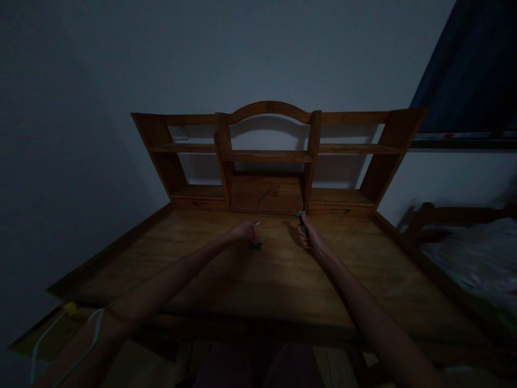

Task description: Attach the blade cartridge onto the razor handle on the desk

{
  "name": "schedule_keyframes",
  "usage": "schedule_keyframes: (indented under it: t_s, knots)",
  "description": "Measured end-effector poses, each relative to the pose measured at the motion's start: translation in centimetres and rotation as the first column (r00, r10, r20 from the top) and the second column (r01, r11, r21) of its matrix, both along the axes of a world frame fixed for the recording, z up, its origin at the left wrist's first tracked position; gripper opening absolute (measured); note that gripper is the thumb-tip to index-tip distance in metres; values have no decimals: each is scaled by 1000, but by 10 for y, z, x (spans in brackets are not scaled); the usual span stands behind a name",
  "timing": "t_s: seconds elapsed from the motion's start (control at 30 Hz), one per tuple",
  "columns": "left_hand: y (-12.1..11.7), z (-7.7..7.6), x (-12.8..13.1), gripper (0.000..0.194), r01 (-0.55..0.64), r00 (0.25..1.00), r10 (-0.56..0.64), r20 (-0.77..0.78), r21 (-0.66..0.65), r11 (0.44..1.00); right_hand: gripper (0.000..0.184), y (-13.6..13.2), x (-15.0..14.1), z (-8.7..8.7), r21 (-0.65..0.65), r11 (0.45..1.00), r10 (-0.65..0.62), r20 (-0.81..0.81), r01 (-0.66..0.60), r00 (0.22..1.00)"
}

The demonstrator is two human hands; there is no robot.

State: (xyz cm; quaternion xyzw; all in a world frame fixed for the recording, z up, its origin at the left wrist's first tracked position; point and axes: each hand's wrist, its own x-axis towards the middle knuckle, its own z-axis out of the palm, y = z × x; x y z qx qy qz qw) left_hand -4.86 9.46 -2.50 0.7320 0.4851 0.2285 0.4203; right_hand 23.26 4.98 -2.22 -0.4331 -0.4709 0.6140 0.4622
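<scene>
The room is dim. Both my arms reach out over a wooden desk (250, 280). My left hand (245, 231) is closed, and something small and dark shows at its fingertips, with a small dark object (256, 246) on the desktop just below it. My right hand (309, 235) is closed around a thin dark tool (302, 218) with a greenish tip that points up toward the hutch. What either item is cannot be made out in the low light.
A wooden hutch (269, 156) with shelves and an arched top stands at the back of the desk against a pale wall. A white cable (60, 334) with a yellow tag lies at the desk's near left corner. A bed (472, 258) is at right.
</scene>
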Motion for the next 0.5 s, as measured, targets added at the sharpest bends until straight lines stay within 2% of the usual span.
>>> schedule_keyframes:
  t_s: [0.1,0.17,0.27,0.3,0.37,0.5]
  knots:
    - [-7,8,-8,38,-69,996,73,-53,77,995,64,4,0,-3,-2,1000,-8,-38,7,999]
    - [-8,15,-16,41,-129,988,142,-63,173,976,62,7,-1,-5,21,1000,9,-80,-7,997]
    - [-5,20,-32,41,-236,935,316,-160,381,894,51,10,-1,-9,142,990,40,-139,-20,989]
    - [-3,18,-37,40,-252,909,355,-218,392,885,46,10,-1,-10,181,983,40,-149,-12,988]
    - [0,12,-48,36,-255,891,359,-278,348,902,37,11,-1,-12,224,975,23,-160,14,987]
    - [4,-5,-61,29,-225,917,290,-274,245,943,31,14,-2,-16,233,971,-4,-178,46,984]
